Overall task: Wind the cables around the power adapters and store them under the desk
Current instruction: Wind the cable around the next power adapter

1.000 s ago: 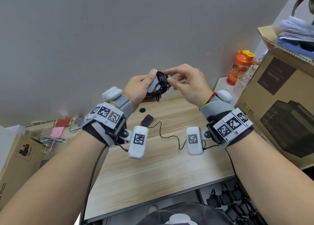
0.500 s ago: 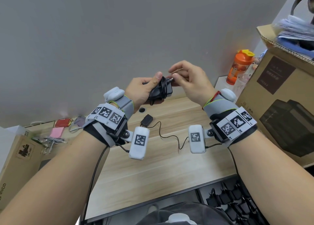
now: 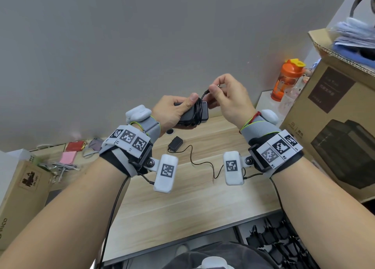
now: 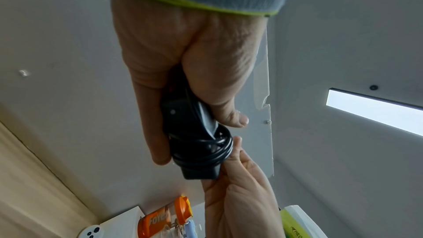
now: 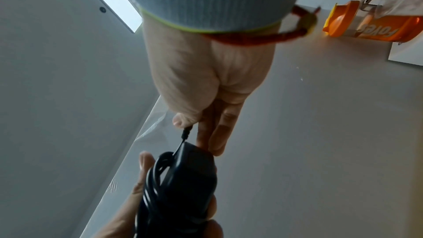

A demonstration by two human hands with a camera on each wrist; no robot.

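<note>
A black power adapter (image 3: 194,114) is held up above the desk, its thin black cable (image 3: 199,108) coiled around its middle. My left hand (image 3: 172,111) grips the adapter body, thumb on top; the left wrist view shows the adapter (image 4: 194,142) between thumb and fingers. My right hand (image 3: 227,98) pinches the cable's plug end (image 3: 207,91) just right of the adapter; in the right wrist view the plug end (image 5: 186,133) sits between thumb and fingers. A second black adapter (image 3: 175,144) lies on the wooden desk (image 3: 182,207), its cable (image 3: 203,164) loose and unwound.
A large cardboard box (image 3: 334,126) stands at the right, an orange bottle (image 3: 287,80) behind it. A smaller box (image 3: 22,197) and small clutter (image 3: 65,163) sit at the left. Several black adapters (image 3: 274,242) lie in a bin below the desk's front edge.
The adapter has turned in my left hand. My right hand has drawn the cable's plug end up and to the right, away from the coil.
</note>
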